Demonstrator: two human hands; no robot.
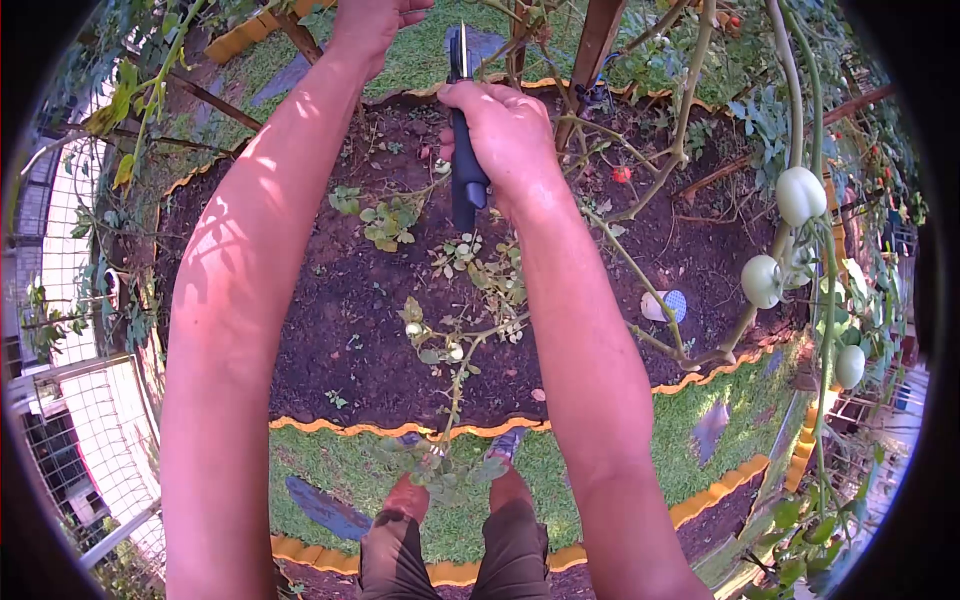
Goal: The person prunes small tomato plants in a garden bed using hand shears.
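Note:
Pruning shears with dark handles are gripped in my right hand, blades pointing up toward the top of the view. My left hand reaches to the top edge, left of the shears, with fingers apart and nothing visible in it; part of it is cut off by the frame. Bare tomato stems run close to the right of my right hand. Below the shears, a small leafy plant spreads over the dark soil.
Green tomatoes hang at the right, and a red tomato is nearer the middle. Wooden stakes stand at the top. Wavy orange edging borders the soil bed. A wire fence is at the left.

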